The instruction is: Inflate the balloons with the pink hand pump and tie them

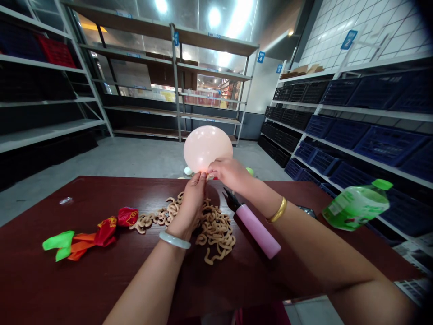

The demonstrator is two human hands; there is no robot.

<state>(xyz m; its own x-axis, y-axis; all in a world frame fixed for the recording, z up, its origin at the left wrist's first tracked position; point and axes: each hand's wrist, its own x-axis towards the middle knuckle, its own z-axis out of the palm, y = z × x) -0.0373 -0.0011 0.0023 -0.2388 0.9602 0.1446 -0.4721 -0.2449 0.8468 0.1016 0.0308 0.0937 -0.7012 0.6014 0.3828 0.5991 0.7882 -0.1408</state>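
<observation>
An inflated pale pink balloon [207, 145] stands up beyond my hands, its neck end pointing toward me. My left hand [195, 192] pinches at the balloon's neck, thumb and fingers pressed together. Right beside it, my right hand [227, 172] also closes at the neck, with a small tan bit showing between its fingers. Under and around my left wrist lies a loose pile of tan curled pieces [219, 231]. To the right of the pile a pink cylinder with a black nozzle [257, 231] lies on its side on the dark red-brown table [135, 289].
A bright red, orange and green bundle of cloth [98, 234] lies left. A green-capped bottle [356, 205] leans at the right, near a dark object [307, 211]. A small clear item [66, 201] sits far left. Shelves with blue crates [385, 140] line the right wall.
</observation>
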